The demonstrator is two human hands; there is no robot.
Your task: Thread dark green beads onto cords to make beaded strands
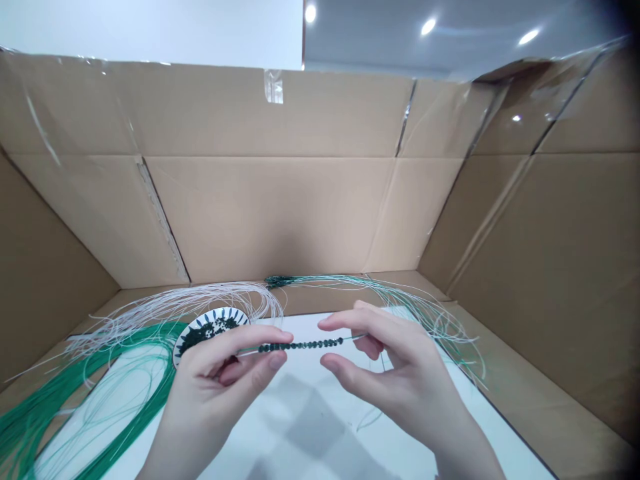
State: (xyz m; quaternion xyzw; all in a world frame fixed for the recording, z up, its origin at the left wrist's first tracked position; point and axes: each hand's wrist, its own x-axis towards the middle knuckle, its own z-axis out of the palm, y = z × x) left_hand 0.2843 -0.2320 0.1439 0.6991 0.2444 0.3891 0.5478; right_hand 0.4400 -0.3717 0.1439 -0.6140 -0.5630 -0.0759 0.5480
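Note:
A thin thread strung with small dark green beads (305, 345) stretches level between my two hands above a white table (310, 427). My left hand (220, 383) pinches the left end of the beaded thread between thumb and forefinger. My right hand (395, 373) holds the right end, forefinger stretched over it and thumb below. Just behind my left hand stands a small patterned bowl (210, 327) holding loose dark green beads.
Tall cardboard walls (280, 200) enclose the table on three sides. Bundles of white cord (175, 307) and green cord (60, 407) lie at the left. More pale green cords (425, 313) fan out behind my right hand, tied at a dark knot (277, 281).

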